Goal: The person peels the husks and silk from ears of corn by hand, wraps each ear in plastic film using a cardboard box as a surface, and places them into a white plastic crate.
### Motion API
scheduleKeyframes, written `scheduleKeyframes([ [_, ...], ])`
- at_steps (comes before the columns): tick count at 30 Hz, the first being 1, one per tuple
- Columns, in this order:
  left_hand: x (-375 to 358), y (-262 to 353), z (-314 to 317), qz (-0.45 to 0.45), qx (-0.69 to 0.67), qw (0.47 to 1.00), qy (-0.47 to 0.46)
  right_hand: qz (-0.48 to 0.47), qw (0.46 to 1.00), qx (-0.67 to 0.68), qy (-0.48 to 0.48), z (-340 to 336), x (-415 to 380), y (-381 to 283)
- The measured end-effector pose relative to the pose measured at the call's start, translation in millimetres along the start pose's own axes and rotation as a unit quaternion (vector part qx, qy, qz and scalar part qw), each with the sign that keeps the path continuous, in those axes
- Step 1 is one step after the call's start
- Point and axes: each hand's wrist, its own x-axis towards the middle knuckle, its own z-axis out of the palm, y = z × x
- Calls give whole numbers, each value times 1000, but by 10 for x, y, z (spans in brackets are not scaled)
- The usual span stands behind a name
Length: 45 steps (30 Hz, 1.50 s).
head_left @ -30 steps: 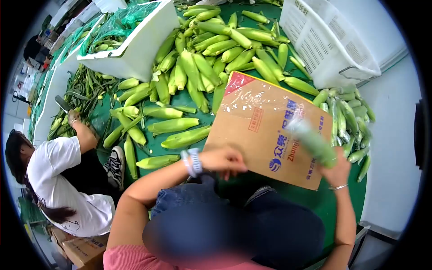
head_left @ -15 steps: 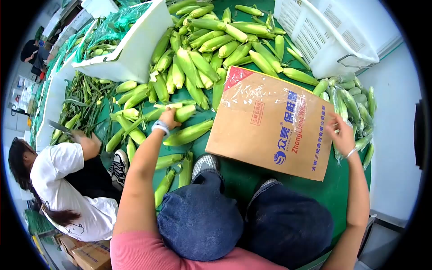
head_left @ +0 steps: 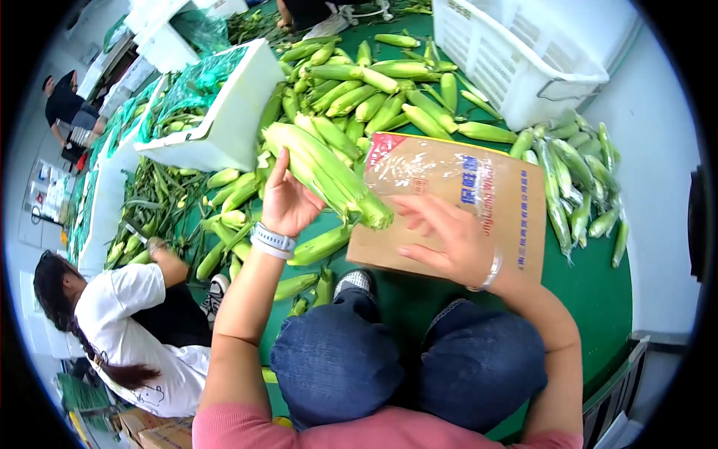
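Note:
My left hand (head_left: pixel 290 203) holds a big ear of corn (head_left: pixel 323 170) in green husk, raised and tilted with its cut stalk end toward the lower right. The thumb lies against the husk; the other fingers are partly hidden behind and below it. My right hand (head_left: pixel 447 233) is apart from the corn, near its stalk end, with fingers spread and nothing in them. Below that hand lies a brown cardboard box (head_left: pixel 516 224) with clear film and printed lettering on top. A pile of husked-in corn ears (head_left: pixel 351 90) spreads behind the box.
Film-wrapped corn (head_left: pixel 580 176) lies right of the box. A white plastic crate (head_left: pixel 516 67) stands at the back right, a white foam box (head_left: pixel 217 120) at the back left. A co-worker in a white shirt (head_left: pixel 131 307) sits at left with a knife (head_left: pixel 136 233) beside loose husks (head_left: pixel 153 187).
My left hand has lifted an ear of corn up off the floor. My right hand has moved left, from the box's right edge to beside the corn's stalk end.

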Motion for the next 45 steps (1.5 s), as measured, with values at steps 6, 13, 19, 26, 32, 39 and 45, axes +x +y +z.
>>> scheduleKeyframes([
  [6,269,-579,124,-41,-8,999,19,87,990,108,16,-130,12,-34],
  [13,323,-926,151,-69,-88,989,98,124,985,110,54,16,-53,44],
  [19,374,-909,-15,-84,-116,969,201,57,988,-134,-50,32,-46,7],
  [26,387,-992,145,-250,-12,963,94,-89,992,22,-89,165,-116,273],
  [32,423,-1138,172,-295,-90,950,35,248,725,642,-34,114,-206,245],
  [39,429,-1188,132,-274,-120,954,-3,249,676,694,-14,108,-192,181],
  [45,462,-1131,9,-206,13,976,68,-152,988,26,8,152,-171,290],
])
